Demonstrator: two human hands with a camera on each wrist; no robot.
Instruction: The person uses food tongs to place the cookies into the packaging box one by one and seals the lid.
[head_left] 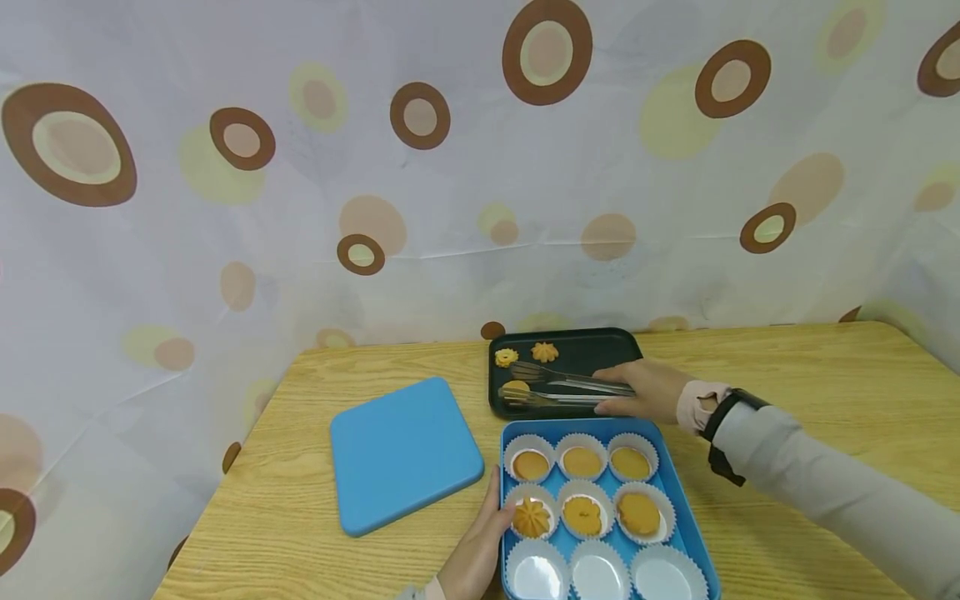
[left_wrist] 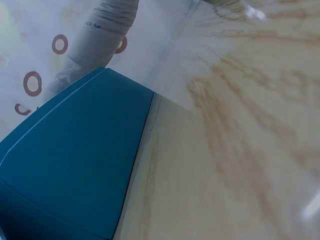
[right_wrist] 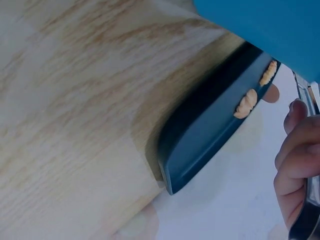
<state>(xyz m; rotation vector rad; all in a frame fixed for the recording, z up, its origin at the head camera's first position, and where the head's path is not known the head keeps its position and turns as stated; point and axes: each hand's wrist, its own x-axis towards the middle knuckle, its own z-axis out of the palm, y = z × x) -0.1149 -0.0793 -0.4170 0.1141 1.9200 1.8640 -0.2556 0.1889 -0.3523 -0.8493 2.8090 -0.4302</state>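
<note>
In the head view, my right hand point(head_left: 648, 387) holds metal tongs point(head_left: 577, 398) over a black tray point(head_left: 581, 350). The tongs' arms are spread, with a round cookie point(head_left: 516, 387) between their tips. A ring-shaped cookie point(head_left: 506, 357) and a star-shaped cookie point(head_left: 545, 352) lie behind it on the tray. My left hand point(head_left: 474, 546) grips the left wall of a blue box point(head_left: 693, 525), thumb over the rim and fingers along the outside. White paper cups point(head_left: 600, 571) fill the box in rows; cookies sit in the back and middle rows, none in the front row.
A flat blue lid point(head_left: 405, 454) lies on the wooden table point(head_left: 285, 500) left of the box. Behind the table hangs a patterned curtain point(head_left: 465, 192). The black tray stands right behind the box, close to the curtain.
</note>
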